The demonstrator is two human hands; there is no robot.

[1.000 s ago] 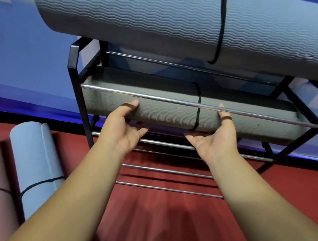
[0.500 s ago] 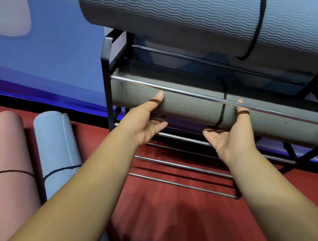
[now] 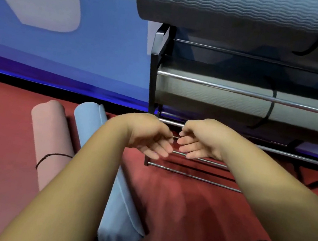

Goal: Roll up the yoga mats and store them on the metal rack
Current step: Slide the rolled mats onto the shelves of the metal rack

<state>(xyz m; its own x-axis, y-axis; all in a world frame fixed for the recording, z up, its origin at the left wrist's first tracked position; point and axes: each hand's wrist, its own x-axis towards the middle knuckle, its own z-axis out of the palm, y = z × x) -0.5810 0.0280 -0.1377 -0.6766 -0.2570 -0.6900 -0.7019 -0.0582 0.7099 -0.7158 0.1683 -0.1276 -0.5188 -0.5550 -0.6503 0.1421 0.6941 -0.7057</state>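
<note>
The rolled grey mat [image 3: 209, 99] lies on the middle shelf of the metal rack [image 3: 155, 61], at two o'clock from our hands. It sits behind a chrome rail [image 3: 221, 87] with a black strap [image 3: 272, 105] round it. A second grey mat [image 3: 234, 9] rests on the rack's top, at one o'clock. Two more rolls lie on the red floor [image 3: 181, 207] at nine o'clock: a blue mat [image 3: 89, 121] and, just beside it, a pink mat [image 3: 50, 128] bound with a black cord [image 3: 54, 155]. Our left hand [image 3: 149, 137] and right hand [image 3: 200, 141] hover before the lowest rails, fingers loosely bent, fingertips nearly meeting, holding nothing.
</note>
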